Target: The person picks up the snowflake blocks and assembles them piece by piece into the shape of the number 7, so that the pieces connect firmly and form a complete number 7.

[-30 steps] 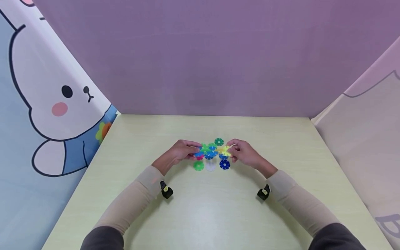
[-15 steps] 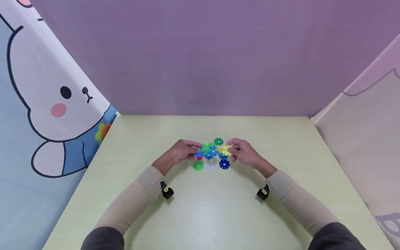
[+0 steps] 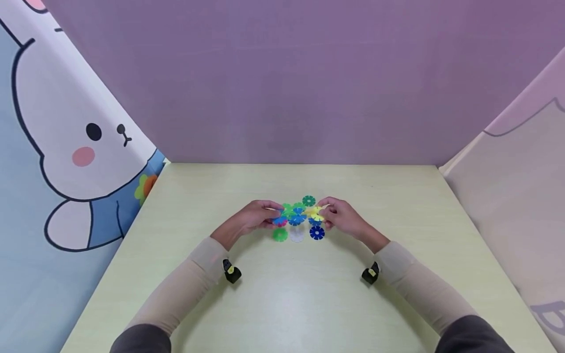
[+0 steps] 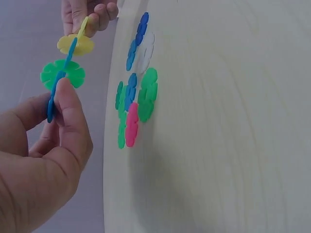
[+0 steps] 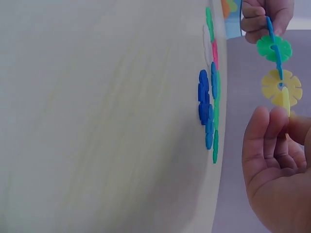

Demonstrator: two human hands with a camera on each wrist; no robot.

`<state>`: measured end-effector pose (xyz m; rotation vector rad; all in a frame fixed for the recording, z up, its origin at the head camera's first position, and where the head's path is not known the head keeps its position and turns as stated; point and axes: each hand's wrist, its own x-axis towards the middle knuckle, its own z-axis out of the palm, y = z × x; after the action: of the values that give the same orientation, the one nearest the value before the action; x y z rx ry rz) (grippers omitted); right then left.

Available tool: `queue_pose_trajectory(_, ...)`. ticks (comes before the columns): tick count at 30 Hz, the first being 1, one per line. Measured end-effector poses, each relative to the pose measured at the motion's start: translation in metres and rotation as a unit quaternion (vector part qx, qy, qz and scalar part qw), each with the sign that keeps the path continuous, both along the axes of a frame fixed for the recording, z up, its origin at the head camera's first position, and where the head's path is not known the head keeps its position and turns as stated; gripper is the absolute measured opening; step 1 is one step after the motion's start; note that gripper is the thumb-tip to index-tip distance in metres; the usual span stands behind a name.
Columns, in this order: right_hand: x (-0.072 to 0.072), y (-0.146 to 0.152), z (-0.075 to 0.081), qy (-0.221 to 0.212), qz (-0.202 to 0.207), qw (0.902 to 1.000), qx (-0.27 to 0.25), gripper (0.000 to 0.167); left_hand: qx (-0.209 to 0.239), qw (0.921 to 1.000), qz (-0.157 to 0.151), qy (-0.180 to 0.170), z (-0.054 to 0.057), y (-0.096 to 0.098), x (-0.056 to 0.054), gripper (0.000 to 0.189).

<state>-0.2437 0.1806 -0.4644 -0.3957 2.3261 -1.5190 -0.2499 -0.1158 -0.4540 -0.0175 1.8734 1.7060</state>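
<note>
Between my two hands hangs a row of interlocking snowflake discs joined by their slots, held above the table. At one end my left hand [image 3: 257, 214] pinches a blue disc [image 4: 50, 108] between thumb and fingers. A green disc [image 5: 266, 50] is slotted onto it, followed by another blue disc [image 4: 71, 50] and a yellow disc [image 5: 268, 91]. My right hand [image 3: 343, 216] pinches the yellow disc [image 5: 285, 103] at the other end, which stands crosswise to its yellow neighbour. Fingertips hide parts of both end discs.
Loose discs lie on the pale tabletop [image 3: 282, 304] under the row: dark blue [image 3: 317, 232], white [image 3: 296, 235], green [image 3: 280, 235], dark green [image 3: 309, 201], pink [image 4: 131, 127] and others. A purple panel [image 3: 282, 88] stands behind the table.
My left hand has shifted slightly left and toward me, and the right hand slightly left. The row moves a little with them; both grips look the same.
</note>
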Motion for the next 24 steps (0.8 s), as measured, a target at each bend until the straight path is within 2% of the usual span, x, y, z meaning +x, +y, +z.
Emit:
queue_pose_trajectory(7, -0.003, -0.004, 0.004, 0.000, -0.012, 0.9999, -0.004, 0.022, -0.010, 0.9994, -0.034, 0.004, 0.000, -0.002, 0.003, 0.027)
queue_pose_trajectory(13, -0.006, -0.005, 0.005, -0.004, -0.014, 0.9999, 0.002, 0.018, -0.043, 0.9966, -0.066, 0.024, 0.001, -0.001, 0.002, 0.029)
queue_pose_trajectory(19, -0.008, -0.007, 0.004, 0.000, -0.002, 1.0000, 0.003, 0.018, -0.089, 0.9915, -0.081, 0.050, 0.005, 0.007, -0.003, 0.035)
queue_pose_trajectory(24, -0.008, -0.011, 0.004, 0.014, 0.013, 0.9997, 0.013, 0.018, -0.112, 0.9879, -0.090, 0.059, 0.008, 0.017, -0.006, 0.033)
